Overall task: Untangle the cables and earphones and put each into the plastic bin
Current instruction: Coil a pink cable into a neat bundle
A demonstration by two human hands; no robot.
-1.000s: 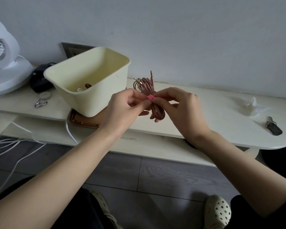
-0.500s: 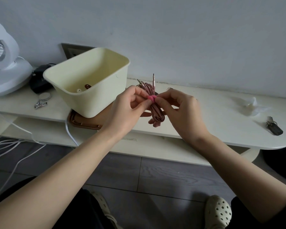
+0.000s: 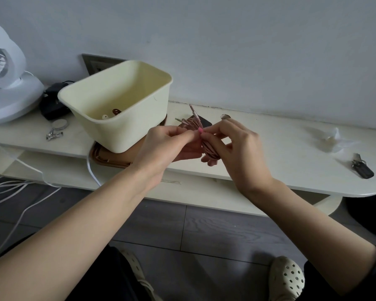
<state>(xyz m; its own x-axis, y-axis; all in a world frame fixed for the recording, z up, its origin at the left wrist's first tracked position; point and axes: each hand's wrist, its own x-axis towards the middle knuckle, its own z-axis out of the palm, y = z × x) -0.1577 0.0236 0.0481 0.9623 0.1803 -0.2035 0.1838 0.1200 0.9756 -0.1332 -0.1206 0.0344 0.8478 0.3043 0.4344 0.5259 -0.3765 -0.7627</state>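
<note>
A coiled pink cable with metal jack plugs sticking up hangs between both my hands above the cream shelf. A bright pink tie wraps its middle. My left hand pinches the tie and the coil from the left. My right hand grips the coil from the right, fingers curled round it. The cream plastic bin stands just left of my hands, tilted on a brown lid. Inside it lie a brown cable and a white earbud.
A white fan and a black adapter stand at the far left, a metal clip beside them. A black flat object lies behind the coil. Crumpled plastic and keys lie right. White cords hang over the floor.
Both hands dropped slightly with the coil and keep working at the pink tie. The coil has tilted, its plugs now leaning left. The bin has not moved.
</note>
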